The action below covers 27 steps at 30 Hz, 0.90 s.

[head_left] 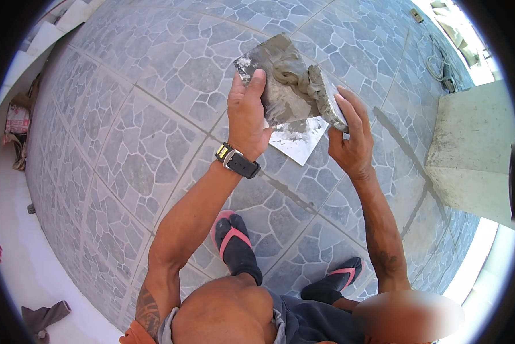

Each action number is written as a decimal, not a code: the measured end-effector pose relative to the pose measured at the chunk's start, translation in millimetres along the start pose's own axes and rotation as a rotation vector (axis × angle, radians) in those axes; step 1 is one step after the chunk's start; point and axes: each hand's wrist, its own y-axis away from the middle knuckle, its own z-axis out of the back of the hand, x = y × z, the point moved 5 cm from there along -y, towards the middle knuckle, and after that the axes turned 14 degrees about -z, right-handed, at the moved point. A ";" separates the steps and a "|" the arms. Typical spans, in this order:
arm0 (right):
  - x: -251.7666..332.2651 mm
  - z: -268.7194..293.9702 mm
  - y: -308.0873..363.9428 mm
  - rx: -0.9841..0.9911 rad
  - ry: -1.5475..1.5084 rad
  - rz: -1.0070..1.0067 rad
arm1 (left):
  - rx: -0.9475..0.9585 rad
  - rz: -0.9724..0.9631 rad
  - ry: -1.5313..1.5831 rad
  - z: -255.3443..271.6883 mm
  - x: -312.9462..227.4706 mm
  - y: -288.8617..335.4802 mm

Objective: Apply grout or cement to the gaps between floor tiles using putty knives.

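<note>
My left hand, wearing a dark wristwatch, grips the left edge of a flat tile-like plate, thumb on top. Wet grey mortar lies smeared and heaped across its face. On the other side, my right hand is closed around a second flat tile piece, tilted on edge. Its mortar-coated side meets the heap on the plate. Below both hands is a white tile with grey smears, partly covered by the plate; how it is supported cannot be made out.
The floor has a grey stone pattern with joint lines. A pale block-like pillar stands at right, with a coiled cable beyond it. My feet in pink-strapped sandals are below. A dark cloth lies at lower left.
</note>
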 end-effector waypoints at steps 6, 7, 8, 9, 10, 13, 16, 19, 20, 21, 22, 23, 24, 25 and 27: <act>-3.9 -1.4 -3.8 0.022 0.064 0.019 | 0.039 -0.054 -0.038 3.0 -1.1 0.7; -5.4 -3.1 -3.9 0.025 0.072 0.023 | 0.031 -0.049 -0.019 4.7 0.0 0.6; -6.7 -4.9 -3.8 0.028 0.079 0.027 | 0.029 -0.049 -0.021 6.7 0.5 0.7; -8.2 -5.1 -3.7 0.028 0.081 0.027 | 0.040 -0.049 -0.027 6.5 0.9 1.0; -10.0 -5.4 -3.3 0.023 0.087 0.022 | 0.051 -0.050 -0.033 6.3 1.3 1.2; -14.0 -4.4 -4.2 0.028 0.105 0.033 | 0.037 -0.050 -0.041 6.4 2.4 1.8; -18.3 -3.8 -5.0 0.059 0.117 0.035 | 0.069 -0.059 -0.072 10.4 2.2 -0.6; -26.4 2.1 -8.4 0.125 0.166 0.007 | 0.121 -0.074 -0.125 9.9 -1.3 -3.6; -30.6 3.3 -8.5 0.170 0.211 -0.009 | 0.122 -0.071 -0.124 10.0 -2.6 -5.6; -34.2 5.7 -7.6 0.170 0.212 -0.011 | 0.171 -0.065 -0.102 7.7 -4.1 -7.3; -39.4 7.3 -6.4 0.200 0.168 -0.049 | 0.221 -0.058 -0.078 5.2 -5.2 -8.7; -43.9 8.9 -5.5 0.229 0.124 -0.087 | 0.222 -0.056 -0.076 4.8 -5.8 -9.9; -44.7 10.7 -6.0 0.229 0.121 -0.086 | 0.195 -0.046 -0.089 6.7 -7.1 -11.4; -45.8 13.3 -7.2 0.255 -0.003 -0.132 | 0.168 -0.036 -0.102 9.1 -8.0 -12.8; -50.0 16.0 -8.2 0.281 -0.128 -0.177 | 0.148 -0.026 -0.109 17.4 -7.6 -15.1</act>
